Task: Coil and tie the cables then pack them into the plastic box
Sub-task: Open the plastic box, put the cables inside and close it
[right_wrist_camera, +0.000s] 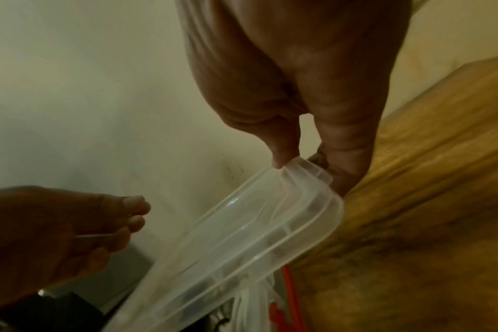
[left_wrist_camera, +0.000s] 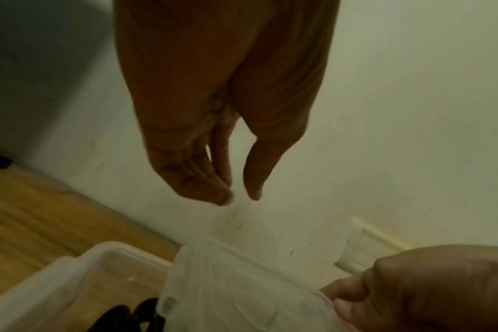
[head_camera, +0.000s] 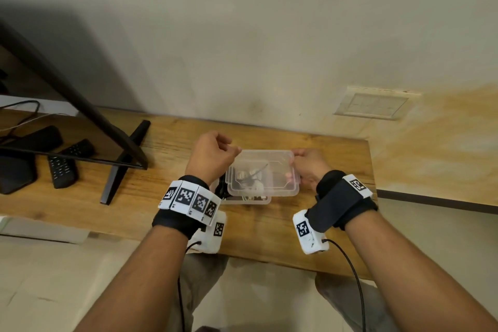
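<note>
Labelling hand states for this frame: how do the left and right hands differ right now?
The right hand pinches the clear lid at its right edge; the left hand holds nothing. In the left wrist view the left hand's fingers hang loosely curled, clear of the lid, while the right hand's fingers clamp its rim. Both hands are raised above the plastic box on the wooden table.
</note>
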A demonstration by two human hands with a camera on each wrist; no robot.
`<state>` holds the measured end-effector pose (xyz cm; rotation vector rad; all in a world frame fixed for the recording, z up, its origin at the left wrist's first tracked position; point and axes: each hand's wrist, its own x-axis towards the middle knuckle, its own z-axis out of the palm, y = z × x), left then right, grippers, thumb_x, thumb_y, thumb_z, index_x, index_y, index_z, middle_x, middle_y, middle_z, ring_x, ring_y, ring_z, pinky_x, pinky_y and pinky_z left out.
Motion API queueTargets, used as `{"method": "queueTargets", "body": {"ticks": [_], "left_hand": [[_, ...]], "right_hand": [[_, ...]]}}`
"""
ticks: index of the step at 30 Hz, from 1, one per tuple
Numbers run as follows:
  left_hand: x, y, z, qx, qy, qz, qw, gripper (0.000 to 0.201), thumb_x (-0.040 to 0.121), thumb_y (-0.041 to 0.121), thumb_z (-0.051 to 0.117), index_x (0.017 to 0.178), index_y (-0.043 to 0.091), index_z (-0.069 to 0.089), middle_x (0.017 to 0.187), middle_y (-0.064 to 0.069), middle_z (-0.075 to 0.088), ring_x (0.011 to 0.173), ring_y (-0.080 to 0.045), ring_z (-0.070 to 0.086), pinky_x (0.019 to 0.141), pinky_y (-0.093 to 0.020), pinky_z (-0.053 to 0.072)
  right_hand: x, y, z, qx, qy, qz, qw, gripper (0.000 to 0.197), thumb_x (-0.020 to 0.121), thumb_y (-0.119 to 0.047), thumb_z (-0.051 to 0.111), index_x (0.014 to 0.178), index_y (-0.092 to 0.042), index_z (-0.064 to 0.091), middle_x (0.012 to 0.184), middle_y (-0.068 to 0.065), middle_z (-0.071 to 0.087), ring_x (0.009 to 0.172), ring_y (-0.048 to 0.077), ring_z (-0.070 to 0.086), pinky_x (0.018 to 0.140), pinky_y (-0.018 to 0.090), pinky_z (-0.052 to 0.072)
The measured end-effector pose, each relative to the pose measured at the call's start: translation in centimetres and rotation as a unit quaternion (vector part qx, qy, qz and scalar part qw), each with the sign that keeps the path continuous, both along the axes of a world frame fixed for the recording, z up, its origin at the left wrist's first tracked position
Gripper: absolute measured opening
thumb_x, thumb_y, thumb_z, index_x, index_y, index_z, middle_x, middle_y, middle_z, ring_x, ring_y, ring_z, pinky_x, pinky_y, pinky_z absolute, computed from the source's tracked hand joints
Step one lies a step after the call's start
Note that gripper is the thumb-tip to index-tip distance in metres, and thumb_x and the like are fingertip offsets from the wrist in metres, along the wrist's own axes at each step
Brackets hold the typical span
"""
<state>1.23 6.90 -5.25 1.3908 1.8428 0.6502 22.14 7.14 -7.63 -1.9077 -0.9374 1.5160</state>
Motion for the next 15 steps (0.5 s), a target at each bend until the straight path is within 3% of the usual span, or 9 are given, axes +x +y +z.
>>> {"method": "queueTargets", "body": {"ticks": [3, 5, 7, 10, 12, 15], "left_hand": [[-0.8, 0.2, -0.6, -0.05, 0.081, 0.019, 0.995, 0.038, 0.086, 0.039, 0.073, 0.112, 0.013, 0.059, 0.108, -0.002, 0.063, 0.101, -0.021, 0.062, 0.089, -0.039, 0.053], [-1.2, 0.3, -0.7, -0.099, 0.04, 0.01, 0.994, 0.028, 0.088, 0.038, 0.071, 0.099, 0.014, 0.06, 0.102, -0.005, 0.067, 0.096, -0.023, 0.066, 0.089, -0.042, 0.056], [-1.0, 0.1, -0.4, -0.124, -0.029, 0.005, 0.992, 0.02, 0.09, 0.028, 0.071, 0.095, 0.013, 0.06, 0.095, -0.009, 0.069, 0.085, -0.021, 0.07, 0.081, -0.039, 0.06], [-0.9, 0.1, -0.4, -0.125, -0.047, 0.002, 0.991, 0.02, 0.087, 0.016, 0.075, 0.097, 0.009, 0.06, 0.095, -0.013, 0.07, 0.08, -0.023, 0.073, 0.076, -0.04, 0.062], [-1.2, 0.1, -0.7, -0.124, -0.016, 0.0, 0.992, 0.018, 0.085, 0.015, 0.076, 0.092, 0.012, 0.059, 0.092, -0.012, 0.071, 0.081, -0.025, 0.073, 0.078, -0.044, 0.062], [-1.8, 0.1, -0.8, -0.128, 0.023, -0.005, 0.992, 0.017, 0.084, 0.014, 0.075, 0.086, 0.015, 0.058, 0.091, -0.01, 0.07, 0.084, -0.026, 0.071, 0.082, -0.044, 0.06]], "right_hand": [[-0.3, 0.0, -0.5, -0.018, -0.004, -0.002, 1.0, 0.031, 0.094, 0.008, 0.058, 0.124, 0.001, 0.064, 0.083, 0.01, 0.067, 0.063, 0.026, 0.064, 0.051, 0.033, 0.059], [-0.3, 0.0, -0.5, -0.03, 0.011, -0.016, 0.999, 0.03, 0.094, 0.006, 0.061, 0.123, 0.003, 0.063, 0.081, 0.012, 0.067, 0.058, 0.025, 0.061, 0.041, 0.029, 0.054], [-0.5, -0.1, -0.5, -0.046, 0.016, -0.012, 0.999, 0.027, 0.096, 0.004, 0.059, 0.122, 0.002, 0.063, 0.083, 0.013, 0.067, 0.058, 0.025, 0.061, 0.039, 0.028, 0.054], [-1.1, -0.1, -1.1, -0.056, -0.007, 0.009, 0.998, 0.026, 0.097, 0.002, 0.056, 0.121, -0.002, 0.065, 0.088, 0.013, 0.069, 0.062, 0.024, 0.065, 0.047, 0.031, 0.058], [-1.6, -0.1, -1.3, -0.05, -0.042, 0.028, 0.997, 0.025, 0.096, -0.001, 0.054, 0.115, -0.007, 0.068, 0.098, 0.015, 0.072, 0.073, 0.027, 0.069, 0.06, 0.038, 0.063], [-2.3, -0.1, -1.1, -0.036, -0.088, 0.046, 0.994, 0.021, 0.092, -0.002, 0.051, 0.089, -0.014, 0.068, 0.103, 0.016, 0.073, 0.089, 0.033, 0.071, 0.081, 0.052, 0.061]]}}
